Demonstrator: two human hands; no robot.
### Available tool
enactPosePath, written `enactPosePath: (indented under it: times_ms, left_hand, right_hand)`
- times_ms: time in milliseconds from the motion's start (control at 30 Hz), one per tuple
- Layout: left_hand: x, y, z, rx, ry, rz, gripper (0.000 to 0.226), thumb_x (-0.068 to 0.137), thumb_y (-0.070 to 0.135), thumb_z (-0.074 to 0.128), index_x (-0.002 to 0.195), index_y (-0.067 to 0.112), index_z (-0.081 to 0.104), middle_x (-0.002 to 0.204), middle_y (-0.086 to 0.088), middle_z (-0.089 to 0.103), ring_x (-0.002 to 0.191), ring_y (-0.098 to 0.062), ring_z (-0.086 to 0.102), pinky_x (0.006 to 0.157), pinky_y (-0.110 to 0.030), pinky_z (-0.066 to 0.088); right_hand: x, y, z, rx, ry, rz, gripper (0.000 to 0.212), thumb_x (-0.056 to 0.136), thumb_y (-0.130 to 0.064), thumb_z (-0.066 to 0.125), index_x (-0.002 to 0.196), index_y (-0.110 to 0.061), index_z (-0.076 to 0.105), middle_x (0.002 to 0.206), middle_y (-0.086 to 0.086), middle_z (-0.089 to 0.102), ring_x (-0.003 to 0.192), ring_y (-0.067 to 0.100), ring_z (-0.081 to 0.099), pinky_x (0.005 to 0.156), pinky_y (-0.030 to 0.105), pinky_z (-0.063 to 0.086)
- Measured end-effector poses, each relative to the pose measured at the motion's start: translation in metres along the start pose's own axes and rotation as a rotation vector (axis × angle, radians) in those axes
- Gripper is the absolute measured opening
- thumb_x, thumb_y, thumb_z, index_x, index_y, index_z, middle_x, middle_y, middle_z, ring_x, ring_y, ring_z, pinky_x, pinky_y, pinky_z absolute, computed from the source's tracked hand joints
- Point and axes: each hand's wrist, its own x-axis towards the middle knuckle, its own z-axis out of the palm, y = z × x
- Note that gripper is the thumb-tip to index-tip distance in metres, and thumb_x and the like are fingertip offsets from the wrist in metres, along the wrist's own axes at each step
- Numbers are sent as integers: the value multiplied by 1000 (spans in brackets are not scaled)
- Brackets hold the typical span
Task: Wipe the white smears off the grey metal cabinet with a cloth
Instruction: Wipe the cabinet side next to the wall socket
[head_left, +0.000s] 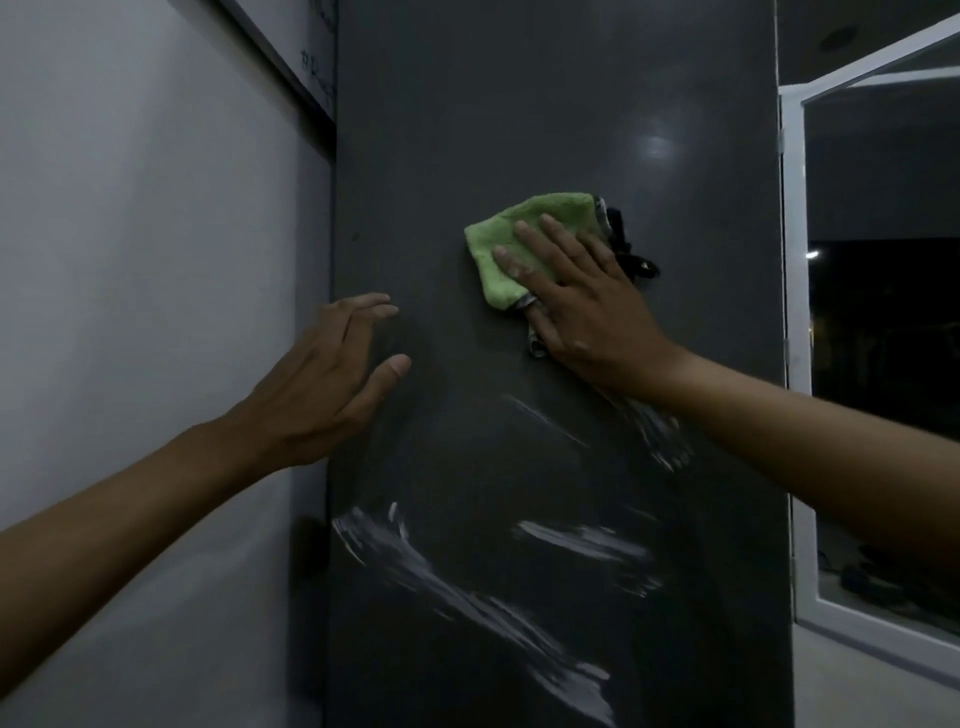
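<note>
Starting at the left, a pale wall (130, 312) runs down the side of the frame, dim and bare. Next comes the left hand (322, 384), reaching in from the lower left, fingers spread and loosely curled, nothing in its grip, fingertips at the left edge of the grey metal cabinet (545, 104). Whether the palm actually touches the metal is hard to tell.

On to the cabinet face itself: white smears (467, 597) streak diagonally across its lower half, a long one from the lower left edge downward, a shorter patch to its right, and thinner streaks higher up near the right forearm. The upper panel looks dark and clean, with a soft glare spot near the top right.

Above those marks sits the green cloth (514, 244), folded, pressed flat against the cabinet by the right hand (582, 306). Its fingers lie straight and splayed over the cloth, pinning rather than clutching it, a dark edge of fabric peeking out behind.

Far right, a white-framed window (795, 312) stands open onto darkness.
</note>
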Motion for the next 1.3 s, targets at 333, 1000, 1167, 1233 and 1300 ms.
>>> enactPosePath:
  times_ms: [333, 1000, 1167, 1233, 1300]
  left_hand:
    - [-7, 1, 11, -10, -45, -12, 69, 102, 56, 34, 152, 9, 42, 156, -12, 42, 144, -23, 40, 119, -34, 30]
    - [-12, 0, 19, -10, -40, -8, 68, 103, 55, 35, 151, 7, 42, 155, -15, 43, 144, -27, 40, 121, -38, 30]
    - [-13, 1, 20, 16, -58, 15, 68, 103, 57, 33, 151, 9, 41, 155, -12, 42, 143, -27, 42, 120, -41, 33]
    - [-13, 2, 19, 17, -58, 19, 67, 104, 57, 33, 152, 10, 41, 156, -12, 41, 143, -26, 41, 120, -40, 32]
    - [-13, 2, 17, 12, -51, 20, 66, 104, 55, 33, 151, 9, 42, 156, -12, 41, 144, -26, 41, 121, -42, 32]
  right_hand:
    - [-19, 4, 1, -3, -175, -351, 60, 110, -39, 36, 168, -29, 23, 177, 3, 11, 165, 24, 3, 133, 47, 3]
    - [-66, -38, 19, 105, -175, -294, 60, 109, -34, 38, 168, -26, 26, 177, 3, 13, 165, 25, 3, 132, 51, 8]
    - [-75, -18, 14, 63, -151, -347, 59, 111, -31, 39, 167, -25, 26, 176, 3, 16, 164, 25, 7, 132, 51, 13]
    - [-70, -6, 9, 56, -106, -277, 60, 109, -28, 44, 167, -24, 29, 176, 3, 19, 164, 25, 10, 132, 51, 14]
    - [-61, 9, 3, 50, -44, -187, 60, 106, -25, 47, 165, -22, 35, 174, 5, 24, 163, 28, 16, 131, 52, 16]
